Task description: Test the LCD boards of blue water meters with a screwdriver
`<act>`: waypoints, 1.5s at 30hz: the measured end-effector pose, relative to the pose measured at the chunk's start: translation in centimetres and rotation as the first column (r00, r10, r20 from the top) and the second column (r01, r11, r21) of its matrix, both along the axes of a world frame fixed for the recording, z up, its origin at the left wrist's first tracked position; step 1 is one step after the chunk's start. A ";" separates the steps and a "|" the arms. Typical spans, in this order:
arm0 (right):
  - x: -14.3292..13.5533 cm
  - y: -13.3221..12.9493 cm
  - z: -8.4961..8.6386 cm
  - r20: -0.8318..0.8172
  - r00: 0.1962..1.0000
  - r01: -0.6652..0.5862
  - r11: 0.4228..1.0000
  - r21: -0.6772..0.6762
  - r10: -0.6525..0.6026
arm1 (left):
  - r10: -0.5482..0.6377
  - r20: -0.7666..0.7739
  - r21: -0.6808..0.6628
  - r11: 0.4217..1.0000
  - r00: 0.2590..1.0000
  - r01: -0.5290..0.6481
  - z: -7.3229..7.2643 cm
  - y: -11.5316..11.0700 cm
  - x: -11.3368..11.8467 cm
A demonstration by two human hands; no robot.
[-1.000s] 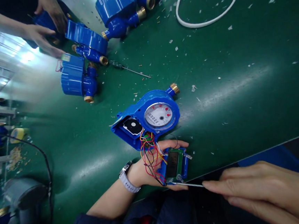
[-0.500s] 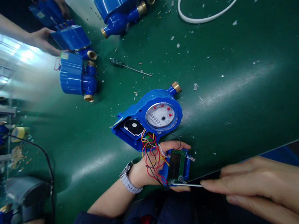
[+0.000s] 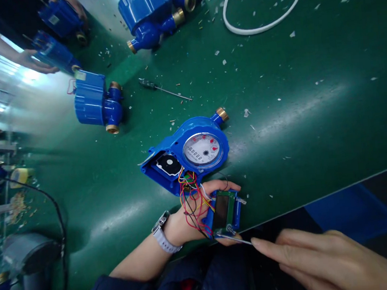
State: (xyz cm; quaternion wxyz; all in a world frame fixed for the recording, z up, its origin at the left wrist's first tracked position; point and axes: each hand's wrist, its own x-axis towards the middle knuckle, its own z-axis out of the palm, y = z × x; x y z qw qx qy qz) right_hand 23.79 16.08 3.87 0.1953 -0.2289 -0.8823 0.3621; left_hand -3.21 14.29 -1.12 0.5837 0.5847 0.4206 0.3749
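Note:
My left hand point(image 3: 186, 220) is closed round a blue meter cover point(image 3: 237, 215) that carries a circuit board with a dark display point(image 3: 221, 211). Red, yellow and black wires point(image 3: 190, 204) run from it to the open compartment of a blue water meter point(image 3: 197, 129) with a round dial, lying just beyond on the bench. My right hand point(image 3: 318, 256) grips a screwdriver point(image 3: 237, 239); its thin shaft shows, while the handle is hidden in the fingers. The shaft's tip is at the cover's near left corner; whether it sits in a screw I cannot tell.
On the green bench point(image 3: 281, 142) lie another screwdriver point(image 3: 164, 89), a white cord loop point(image 3: 253, 30) and scattered scraps. Further blue meters stand at the left point(image 3: 91, 99) and far side point(image 3: 148, 13). Another person's hand point(image 3: 33, 62) touches a meter at upper left.
The view has shifted slightly, moving most things a little left. My hands keep their holds, the screwdriver tip staying at the cover's corner. At upper left, the other person's meter has moved away from the standing one.

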 end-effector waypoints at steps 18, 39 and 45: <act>-1.1 1.3 1.0 0.037 0.998 -0.055 0.974 0.222 0.048 | 0.015 0.038 -0.019 1.000 0.999 -0.015 0.8 0.4 0.2; -3.1 3.3 0.7 0.180 0.939 -0.268 0.952 -0.151 0.293 | 0.080 0.107 -0.117 0.991 0.991 -0.068 1.0 0.3 0.6; -3.5 2.0 0.7 0.135 0.961 -0.214 0.957 -0.198 0.242 | 0.078 0.102 -0.156 0.986 0.992 -0.061 1.7 0.5 0.9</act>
